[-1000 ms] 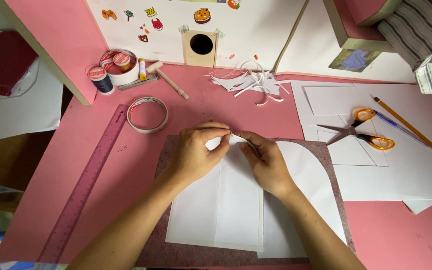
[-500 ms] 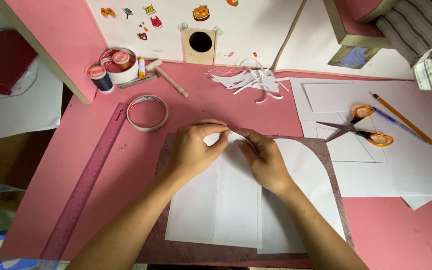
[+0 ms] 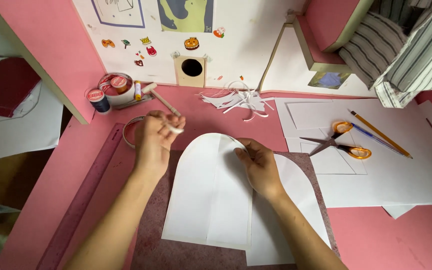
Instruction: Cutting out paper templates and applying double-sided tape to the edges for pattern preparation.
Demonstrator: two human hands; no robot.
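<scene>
Starting at the left: a purple ruler (image 3: 83, 200) is lying along the edge of the mottled mat (image 3: 151, 252), and a tape roll (image 3: 130, 131) is being half hidden behind the left hand (image 3: 153, 142). That hand is being held up off the desk, with its fingers closed in a pinch on a small white scrap (image 3: 175, 129).

In the middle, the arch-shaped white paper (image 3: 211, 195) is lying flat on the mat, overlapping a second arched sheet (image 3: 291, 210) to its right. Its top right curve is being held down by the right hand (image 3: 257, 167). Fingers are curled at the edge, but it can't be told whether the edge is being pinched or just pressed.

Looks like a trimming and tidying step is being done: an offcut is being lifted away while the piece is being kept steady. The next move calls for the scrap being dropped clear of the mat and the paper not being shifted.

The arch's long axis is running from the person toward the wall, with the rounded end pointing away and the straight edge nearest. Further right, orange scissors (image 3: 337, 145) and a pencil (image 3: 381, 135) are being left alone.
</scene>
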